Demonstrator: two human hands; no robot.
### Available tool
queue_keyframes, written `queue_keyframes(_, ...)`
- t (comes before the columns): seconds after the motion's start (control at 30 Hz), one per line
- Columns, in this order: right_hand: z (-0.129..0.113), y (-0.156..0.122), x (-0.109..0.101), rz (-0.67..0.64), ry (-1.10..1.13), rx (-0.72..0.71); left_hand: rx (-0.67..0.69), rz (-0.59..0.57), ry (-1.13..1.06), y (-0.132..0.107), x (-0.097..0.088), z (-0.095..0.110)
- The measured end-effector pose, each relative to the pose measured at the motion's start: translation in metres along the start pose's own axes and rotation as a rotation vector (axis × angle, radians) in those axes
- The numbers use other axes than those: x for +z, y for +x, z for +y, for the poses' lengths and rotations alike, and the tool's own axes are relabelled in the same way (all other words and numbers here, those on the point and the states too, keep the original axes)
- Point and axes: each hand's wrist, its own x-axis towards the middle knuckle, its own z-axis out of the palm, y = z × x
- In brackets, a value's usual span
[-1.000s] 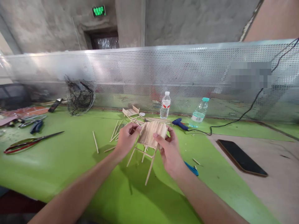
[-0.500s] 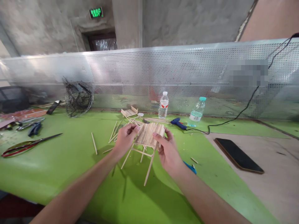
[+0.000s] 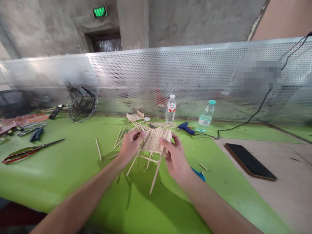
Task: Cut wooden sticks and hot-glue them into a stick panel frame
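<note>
A small stool-like model made of thin wooden sticks (image 3: 156,140) is held between my two hands, its slatted top tilted towards me and its thin legs pointing down. My right hand (image 3: 175,157) grips the top's right edge, thumb on the slats and fingers behind. At the left edge, my left hand (image 3: 131,144) is closed in a pinch; its fingertips meet the model's side, and whether they also hold a loose stick cannot be made out. Behind the model lie loose wooden sticks (image 3: 118,136) and another small stick piece (image 3: 135,116) with raised ends.
A blue glue gun (image 3: 186,128) with a black cable lies behind my right hand, near two bottles (image 3: 171,110). Scissors (image 3: 34,150) and pliers (image 3: 36,134) lie left, by a wire bundle (image 3: 81,102). At right is a phone (image 3: 250,161); a perforated metal screen (image 3: 136,74) stands behind.
Both hands keep the same hold on the stick model, which has hardly moved. Only a very slight shift of the whole view shows.
</note>
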Motion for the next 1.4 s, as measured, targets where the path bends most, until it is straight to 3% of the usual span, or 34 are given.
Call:
queue_keyframes(0.47,-0.002,-0.003,0.003,0.023,-0.014,0.000,0.041,0.010,0.021,-0.002,-0.001,0.003)
queue_keyframes(0.83,-0.008,-0.001,0.001,0.104,0.055,0.106,0.000,0.037,-0.164,-0.001,-0.002,-0.001)
queue_keyframes(1.0,-0.006,0.003,-0.002,0.064,0.141,0.091,-0.096,0.037,-0.331,0.005,-0.002,-0.004)
queue_keyframes(1.2,-0.005,0.006,-0.005,0.033,0.159,0.109,-0.395,-0.143,-0.436,0.006,-0.001,0.004)
queue_keyframes(1.4,-0.012,0.001,0.000,0.045,0.133,0.155,-0.483,-0.189,-0.439,0.006,-0.004,0.015)
